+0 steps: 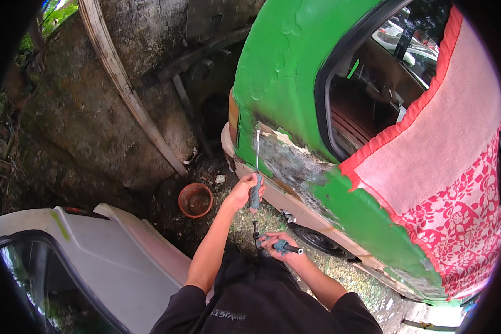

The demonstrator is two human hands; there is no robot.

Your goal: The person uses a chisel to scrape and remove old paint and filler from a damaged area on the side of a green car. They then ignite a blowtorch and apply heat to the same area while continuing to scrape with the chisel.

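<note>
My left hand (245,192) is closed round the blue-grey handle of a long screwdriver (257,153), its thin metal shaft pointing up and away from me. The shaft's tip shows in front of the scraped body panel (289,158) of a green car (286,61); whether they touch I cannot tell. Closer to my body, my right hand (276,245) grips a hammer (291,248) by its blue-grey handle. The dark hammer head (256,230) lies to the left of my fingers, apart from the screwdriver's handle end. Bare grey and rusty patches show where the green paint is gone.
A pink and red patterned cloth (423,167) hangs over the green car's side, beside its window. A reddish-brown basin (195,200) sits on the littered ground. To the lower left stands a pale grey car (114,256); a stained wall (78,122) rises behind.
</note>
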